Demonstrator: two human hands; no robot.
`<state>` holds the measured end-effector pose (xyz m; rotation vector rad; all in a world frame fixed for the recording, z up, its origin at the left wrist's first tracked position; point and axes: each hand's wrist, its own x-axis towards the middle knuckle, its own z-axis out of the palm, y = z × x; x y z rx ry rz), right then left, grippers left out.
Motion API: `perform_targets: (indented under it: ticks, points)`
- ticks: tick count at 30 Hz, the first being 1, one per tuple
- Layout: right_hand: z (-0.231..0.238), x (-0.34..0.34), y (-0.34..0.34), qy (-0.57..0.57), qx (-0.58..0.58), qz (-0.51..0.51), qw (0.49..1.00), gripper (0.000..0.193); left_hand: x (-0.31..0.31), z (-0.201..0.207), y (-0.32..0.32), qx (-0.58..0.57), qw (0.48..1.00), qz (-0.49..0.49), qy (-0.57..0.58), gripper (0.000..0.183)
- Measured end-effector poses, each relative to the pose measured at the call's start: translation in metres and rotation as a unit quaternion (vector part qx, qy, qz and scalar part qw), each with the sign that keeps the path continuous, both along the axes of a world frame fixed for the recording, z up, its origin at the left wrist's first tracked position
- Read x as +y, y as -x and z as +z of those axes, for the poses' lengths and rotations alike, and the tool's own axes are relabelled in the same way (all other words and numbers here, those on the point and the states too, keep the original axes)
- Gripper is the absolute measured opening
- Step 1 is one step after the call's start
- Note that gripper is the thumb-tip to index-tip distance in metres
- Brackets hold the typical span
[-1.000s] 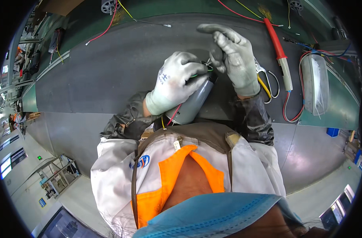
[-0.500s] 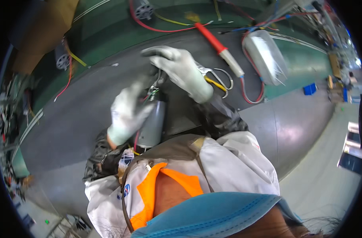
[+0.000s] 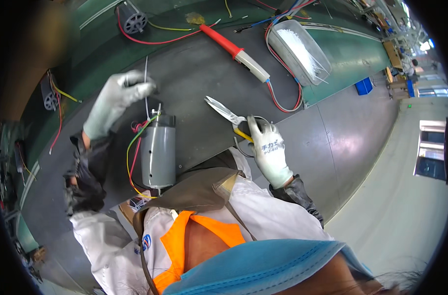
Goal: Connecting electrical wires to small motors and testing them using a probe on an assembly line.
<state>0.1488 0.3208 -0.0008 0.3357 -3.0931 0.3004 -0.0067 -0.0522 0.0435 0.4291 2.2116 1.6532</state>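
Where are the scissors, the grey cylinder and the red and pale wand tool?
Scissors (image 3: 238,119), head view: near the pivot.
Grey cylinder (image 3: 158,153), head view: middle of its curved side.
Red and pale wand tool (image 3: 238,52), head view: where red meets pale.

From my end, I see the left gloved hand pinching a thin white strip. Just nearer the body than that pinch lies a grey cylinder, red and yellow-green wires looping along its left side. Well to the right, I have the right gloved hand on the scissors, whose blades point left and away from its grip. Beyond that grip lie a red-and-grey tool and a tray of white strips.
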Motion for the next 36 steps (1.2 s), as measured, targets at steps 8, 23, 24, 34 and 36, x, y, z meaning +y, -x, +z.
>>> perform_targets:
  ticks: [8,23,24,34,36]
  points:
    - [0.032,0.005,0.028,0.530,-0.261,-0.017,0.806,0.058,-0.006,0.066,-0.007,0.536,0.814,-0.122,0.190,0.029]
    - [0.090,-0.112,0.075,-0.004,-0.130,0.273,0.953,0.067,0.010,0.051,0.014,0.444,0.852,-0.065,0.269,0.040]
    - [0.091,-0.115,0.072,-0.003,-0.131,0.274,0.953,0.067,0.008,0.049,0.014,0.443,0.853,-0.065,0.269,0.040]
    - [0.044,-0.067,0.106,-0.080,-0.012,0.104,0.991,0.050,-0.094,0.099,-0.062,-0.006,0.942,-0.327,0.079,0.049]
    - [0.044,-0.067,0.108,-0.080,0.072,0.174,0.979,0.047,-0.101,0.105,-0.121,0.030,0.957,-0.241,0.159,0.060]
